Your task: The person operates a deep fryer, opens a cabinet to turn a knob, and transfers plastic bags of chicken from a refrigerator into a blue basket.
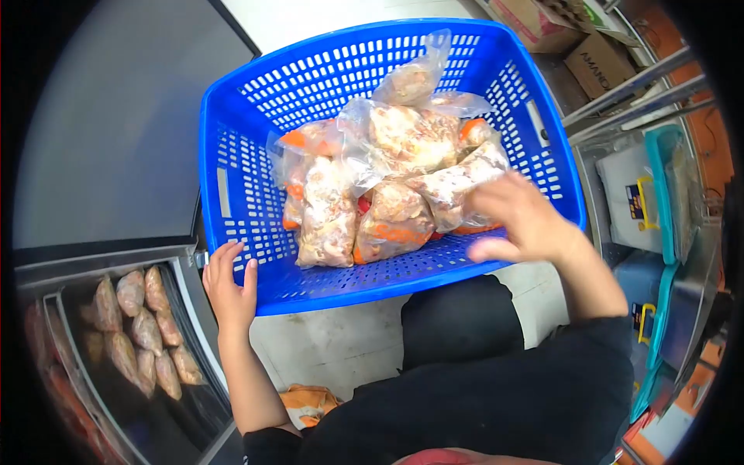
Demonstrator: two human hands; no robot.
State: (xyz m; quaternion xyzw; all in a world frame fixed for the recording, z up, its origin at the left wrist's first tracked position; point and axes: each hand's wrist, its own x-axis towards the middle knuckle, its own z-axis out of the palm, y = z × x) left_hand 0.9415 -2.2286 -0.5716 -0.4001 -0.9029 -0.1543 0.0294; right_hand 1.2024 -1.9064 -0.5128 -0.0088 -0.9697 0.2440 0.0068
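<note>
Left hand [231, 285], fingers apart, rests against blue basket [380, 296]; right hand [524, 220], spread wide, above filled bags [394, 221].

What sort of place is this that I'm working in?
Probably a commercial kitchen or food storeroom: clear bags of what looks like raw meat fill a blue basket, smaller packs lie lower left, and cardboard boxes sit upper right.

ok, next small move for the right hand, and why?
Probably close the right hand on the nearest bag: its thumb and fingers stand apart, fingertips over that bag, while the left hand is at the blue basket's rim.
</note>
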